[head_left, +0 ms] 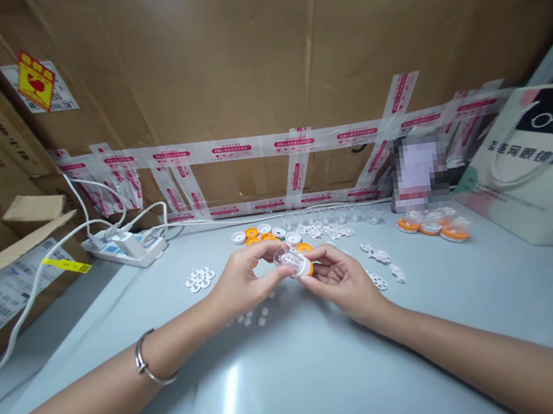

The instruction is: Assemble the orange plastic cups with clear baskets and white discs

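My left hand (240,280) pinches a clear plastic dome (281,255) between thumb and fingers. Against it, my right hand (345,282) grips a round white base with an orange rim (308,267). Dome and base meet at a tilt above the table; whether they are joined I cannot tell. White parts show inside. Behind my hands lie orange and white rings (251,233), with a row of clear domes (338,217) and white perforated pieces (327,230). Small white knob-like parts (199,279) sit left of my left hand, and small white caps (261,320) lie below it.
Several domed orange-and-white units (430,223) stand at the right, before a pixelated object (416,173) and a paper bag (528,169). More white cut-out pieces (381,256) lie beyond my right hand. A power strip (130,250) and open carton (18,279) are left; a large cardboard box (218,59) stands behind.
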Action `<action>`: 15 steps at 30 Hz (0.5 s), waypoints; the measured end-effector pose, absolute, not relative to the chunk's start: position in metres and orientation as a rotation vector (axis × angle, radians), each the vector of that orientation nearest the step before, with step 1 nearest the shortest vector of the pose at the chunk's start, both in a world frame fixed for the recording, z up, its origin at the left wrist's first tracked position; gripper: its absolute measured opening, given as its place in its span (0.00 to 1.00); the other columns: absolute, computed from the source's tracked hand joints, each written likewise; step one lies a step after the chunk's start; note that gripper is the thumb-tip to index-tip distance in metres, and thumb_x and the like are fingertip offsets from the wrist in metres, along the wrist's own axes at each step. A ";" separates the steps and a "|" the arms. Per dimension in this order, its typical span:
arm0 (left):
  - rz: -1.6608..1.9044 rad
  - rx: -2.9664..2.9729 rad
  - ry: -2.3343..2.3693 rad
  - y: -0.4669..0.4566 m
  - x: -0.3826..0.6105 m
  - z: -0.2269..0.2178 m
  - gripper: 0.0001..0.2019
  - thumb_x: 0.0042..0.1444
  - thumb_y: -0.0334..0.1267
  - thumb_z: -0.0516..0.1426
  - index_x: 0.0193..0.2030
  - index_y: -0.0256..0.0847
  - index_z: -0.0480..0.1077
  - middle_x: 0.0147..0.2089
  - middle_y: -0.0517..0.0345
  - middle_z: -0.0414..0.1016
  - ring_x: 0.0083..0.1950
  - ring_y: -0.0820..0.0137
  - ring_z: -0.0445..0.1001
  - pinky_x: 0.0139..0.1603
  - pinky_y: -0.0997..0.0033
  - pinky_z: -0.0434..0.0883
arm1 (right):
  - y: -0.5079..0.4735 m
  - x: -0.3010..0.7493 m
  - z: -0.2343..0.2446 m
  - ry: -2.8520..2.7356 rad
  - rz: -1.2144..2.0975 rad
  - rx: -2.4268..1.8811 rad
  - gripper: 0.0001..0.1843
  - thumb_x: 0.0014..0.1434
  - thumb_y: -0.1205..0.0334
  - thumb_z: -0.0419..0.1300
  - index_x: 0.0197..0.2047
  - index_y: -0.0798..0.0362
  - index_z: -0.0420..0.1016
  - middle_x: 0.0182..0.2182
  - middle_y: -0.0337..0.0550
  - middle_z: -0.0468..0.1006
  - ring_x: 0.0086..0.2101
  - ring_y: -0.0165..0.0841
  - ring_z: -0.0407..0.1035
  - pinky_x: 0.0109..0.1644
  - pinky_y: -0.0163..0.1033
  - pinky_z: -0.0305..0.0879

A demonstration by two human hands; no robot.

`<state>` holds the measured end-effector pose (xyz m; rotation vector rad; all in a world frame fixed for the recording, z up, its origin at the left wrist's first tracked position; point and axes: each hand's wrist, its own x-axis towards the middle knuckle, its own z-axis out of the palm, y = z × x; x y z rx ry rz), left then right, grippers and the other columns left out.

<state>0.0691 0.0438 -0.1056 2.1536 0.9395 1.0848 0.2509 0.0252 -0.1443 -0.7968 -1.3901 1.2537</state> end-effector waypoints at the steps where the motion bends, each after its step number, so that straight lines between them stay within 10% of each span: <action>1: 1.080 2.158 0.951 0.043 0.069 -0.105 0.13 0.51 0.39 0.59 0.43 0.38 0.70 0.39 0.55 0.76 0.40 0.70 0.73 0.45 0.69 0.70 | 0.024 0.251 -0.145 -1.417 1.224 -0.785 0.15 0.48 0.62 0.65 0.38 0.50 0.67 0.38 0.40 0.74 0.39 0.31 0.72 0.47 0.39 0.68; 15: 0.982 2.174 1.118 0.036 0.070 -0.102 0.14 0.53 0.48 0.56 0.29 0.37 0.70 0.24 0.62 0.70 0.26 0.75 0.67 0.28 0.75 0.65 | 0.019 0.254 -0.148 -1.751 0.650 -0.785 0.13 0.50 0.68 0.61 0.40 0.49 0.68 0.37 0.42 0.71 0.41 0.35 0.68 0.47 0.43 0.67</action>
